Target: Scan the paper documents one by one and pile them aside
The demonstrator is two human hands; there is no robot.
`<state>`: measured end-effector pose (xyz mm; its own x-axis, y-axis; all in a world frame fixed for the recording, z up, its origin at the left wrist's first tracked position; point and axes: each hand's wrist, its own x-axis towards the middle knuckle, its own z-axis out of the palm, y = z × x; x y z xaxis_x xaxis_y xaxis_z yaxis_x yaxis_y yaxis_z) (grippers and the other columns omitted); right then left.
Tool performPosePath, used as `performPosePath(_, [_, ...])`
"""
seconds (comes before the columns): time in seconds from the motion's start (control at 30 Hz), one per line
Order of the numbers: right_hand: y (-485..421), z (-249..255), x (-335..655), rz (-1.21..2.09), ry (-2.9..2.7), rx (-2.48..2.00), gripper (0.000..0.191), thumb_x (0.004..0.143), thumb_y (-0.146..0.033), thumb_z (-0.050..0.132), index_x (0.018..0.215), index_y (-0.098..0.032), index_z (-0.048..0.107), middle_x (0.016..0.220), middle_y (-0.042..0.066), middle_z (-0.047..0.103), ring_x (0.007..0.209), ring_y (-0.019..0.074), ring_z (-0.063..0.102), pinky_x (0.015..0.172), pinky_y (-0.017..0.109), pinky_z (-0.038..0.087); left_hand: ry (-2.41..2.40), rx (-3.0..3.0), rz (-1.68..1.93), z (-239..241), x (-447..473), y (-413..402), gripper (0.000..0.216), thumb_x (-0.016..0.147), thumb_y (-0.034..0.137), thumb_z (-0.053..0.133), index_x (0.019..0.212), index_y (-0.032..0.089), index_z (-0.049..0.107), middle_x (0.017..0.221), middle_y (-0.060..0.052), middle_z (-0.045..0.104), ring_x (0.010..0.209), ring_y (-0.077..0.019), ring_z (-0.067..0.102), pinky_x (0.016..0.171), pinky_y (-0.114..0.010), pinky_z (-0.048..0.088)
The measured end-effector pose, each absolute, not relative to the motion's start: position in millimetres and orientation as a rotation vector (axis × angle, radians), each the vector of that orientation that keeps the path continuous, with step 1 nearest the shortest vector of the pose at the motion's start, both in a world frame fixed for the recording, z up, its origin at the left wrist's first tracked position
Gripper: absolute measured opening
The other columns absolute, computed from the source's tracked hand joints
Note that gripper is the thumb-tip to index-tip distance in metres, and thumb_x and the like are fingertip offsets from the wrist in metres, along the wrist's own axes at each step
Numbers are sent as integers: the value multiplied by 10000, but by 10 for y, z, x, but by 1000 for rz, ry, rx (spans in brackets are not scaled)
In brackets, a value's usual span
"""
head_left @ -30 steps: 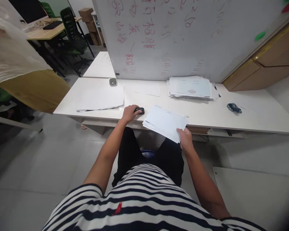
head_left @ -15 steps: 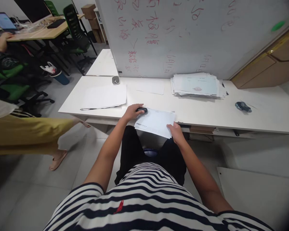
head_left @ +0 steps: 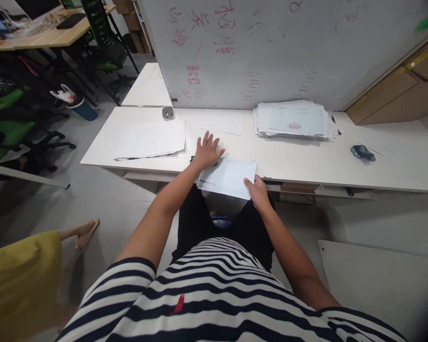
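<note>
My left hand (head_left: 207, 151) is open with its fingers spread. It lies over a small dark object (head_left: 216, 163), mostly hidden under the palm, whose kind I cannot make out. Pinched at the right edge by my right hand (head_left: 258, 192) is a thin stack of white paper (head_left: 228, 179), printed in black at its lower left corner. That stack sticks out past the front edge of the white desk (head_left: 306, 166), above my lap. Behind my left fingers lies a flat white sheet (head_left: 224, 125).
More paper (head_left: 151, 137) lies at the desk's left, near a small grey device (head_left: 167, 113). At the back right rises a thick pile of papers (head_left: 292, 118), with a dark object (head_left: 363, 153) beyond it. A whiteboard (head_left: 235, 57) stands behind. A person (head_left: 24, 270) is at my left.
My left hand has let go of the dark object, spread its fingers and moved right and farther over the desk. My right hand keeps the papers. The person at left has walked nearer.
</note>
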<state>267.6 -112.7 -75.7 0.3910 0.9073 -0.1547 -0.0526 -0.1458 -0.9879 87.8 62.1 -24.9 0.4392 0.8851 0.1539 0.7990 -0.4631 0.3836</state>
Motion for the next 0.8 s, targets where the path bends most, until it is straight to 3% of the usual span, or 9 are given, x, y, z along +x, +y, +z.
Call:
performPosePath(0.1, [-1149, -814, 2628, 977, -810, -1511, 375, 730, -444, 638, 1012, -196, 630, 1067, 64, 696, 978, 224, 630, 899, 401, 475, 1471, 2465, 465, -327, 918, 585, 630, 861, 559, 434, 1387, 214, 397, 1533, -91, 258, 1451, -323, 3, 1138, -574, -13])
performPosePath(0.23, [-1230, -870, 2560, 996, -762, -1513, 413, 727, -450, 640, 1053, -198, 616, 1077, 67, 694, 990, 230, 631, 911, 416, 472, 1501, 2380, 501, -277, 828, 601, 694, 853, 603, 429, 1409, 193, 356, 1521, -125, 274, 1448, -326, 30, 1144, -534, 95])
performPosePath(0.43, [-1349, -850, 2520, 1031, -752, -1503, 370, 690, -440, 658, 973, -201, 648, 942, 51, 720, 944, 245, 643, 873, 425, 487, 1483, 2254, 909, -12, 724, 471, 521, 942, 531, 280, 1321, 199, 412, 1384, -118, 458, 1388, -244, 256, 1113, -432, 268])
performPosePath(0.6, [-1212, -669, 2615, 927, -862, -1555, 337, 715, -428, 605, 959, -200, 646, 959, 57, 710, 930, 244, 634, 861, 405, 484, 1432, 1746, 1253, 30, 896, -404, 481, 960, 508, 163, 1170, 220, 486, 1235, -110, 556, 1194, -204, 497, 1018, -387, 405])
performPosePath(0.7, [-1066, -509, 2686, 847, -991, -1625, 323, 753, -401, 543, 986, -193, 626, 997, 74, 695, 929, 243, 621, 872, 399, 471, 1249, 1220, 859, -261, 1151, -1074, 476, 944, 517, 181, 1007, 223, 550, 945, -80, 637, 930, -188, 623, 854, -374, 510])
performPosePath(0.8, [-907, -346, 2730, 806, -1111, -1680, 306, 760, -363, 513, 997, -195, 608, 1006, 82, 683, 933, 251, 604, 887, 404, 461, 843, 724, -31, -631, 1503, -1570, 317, 853, 478, 496, 958, 193, 587, 878, -72, 648, 852, -200, 646, 780, -403, 539])
